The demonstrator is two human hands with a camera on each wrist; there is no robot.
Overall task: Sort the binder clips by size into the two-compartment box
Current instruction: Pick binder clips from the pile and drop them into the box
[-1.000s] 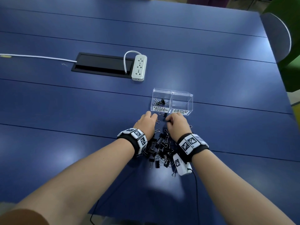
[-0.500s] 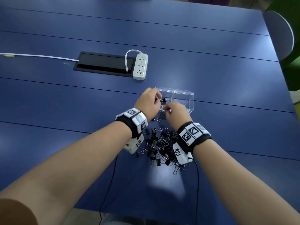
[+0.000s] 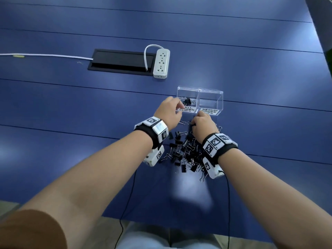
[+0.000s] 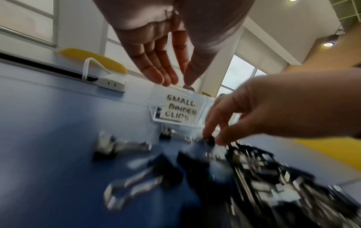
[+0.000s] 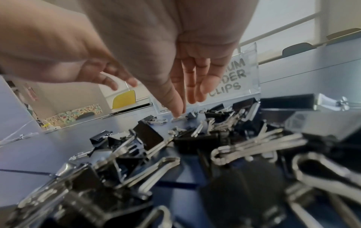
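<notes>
A clear two-compartment box (image 3: 200,90) stands on the blue table. Its left half, labelled SMALL BINDER CLIPS (image 4: 180,110), holds a few small black clips (image 3: 186,101); the right half, labelled for medium clips (image 3: 210,102), looks empty. A pile of black binder clips (image 3: 185,151) lies between my wrists. My left hand (image 3: 180,108) hovers at the small compartment's front left, its fingers (image 4: 156,72) straight and holding nothing. My right hand (image 3: 193,124) is down at the pile's far edge, pinching a small black clip (image 4: 210,140) that lies on the table.
A white power strip (image 3: 161,63) and a black cable hatch (image 3: 120,62) lie beyond the box to the left, with a white cable (image 3: 45,55) running off left. A grey chair back (image 3: 323,24) stands at the far right corner. Thin wires hang over the table's near edge.
Both hands rose from the table to the small compartment. Since then the right hand has dropped back to the pile, and the left hand now hovers empty by the box.
</notes>
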